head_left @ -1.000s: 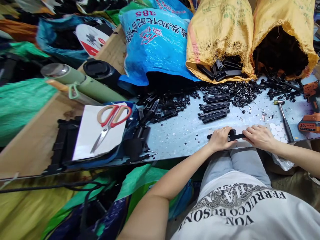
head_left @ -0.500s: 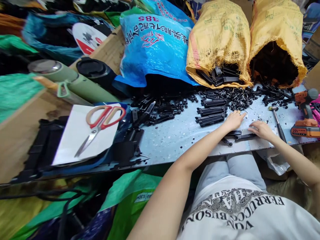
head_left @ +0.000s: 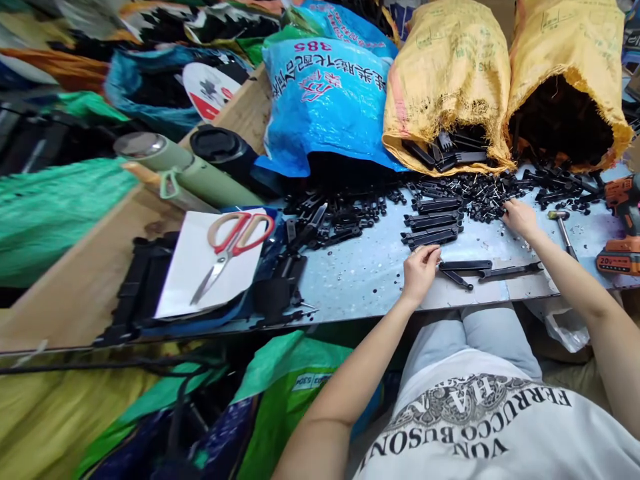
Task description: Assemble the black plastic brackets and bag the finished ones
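Observation:
My left hand (head_left: pixel 421 270) is by the table's front, fingertips pinched at the left end of a black plastic bar (head_left: pixel 465 265); whatever lies between them is too small to make out. Below that bar a short black piece (head_left: pixel 457 280) lies slanted, and to its right rests a longer black arm-like part (head_left: pixel 513 270). My right hand (head_left: pixel 521 219) reaches to the right edge of a heap of small black parts (head_left: pixel 483 197), its fingers bent together and their tips partly hidden. Between the hands and the sacks, several black bars (head_left: pixel 433 222) are lined up in a row.
A hammer (head_left: pixel 565 233) and an orange cordless drill (head_left: pixel 620 257) lie at the right. Red-handled scissors (head_left: pixel 233 243) rest on white paper (head_left: pixel 175 287) at the left, near a green flask (head_left: pixel 215 177). Yellow sacks (head_left: pixel 450 67) and a blue bag (head_left: pixel 325 100) line the back.
My left hand has moved left and toward me, from the heap to the bar's end. My right hand has left the front parts and gone forward to the heap. The view has shifted slightly.

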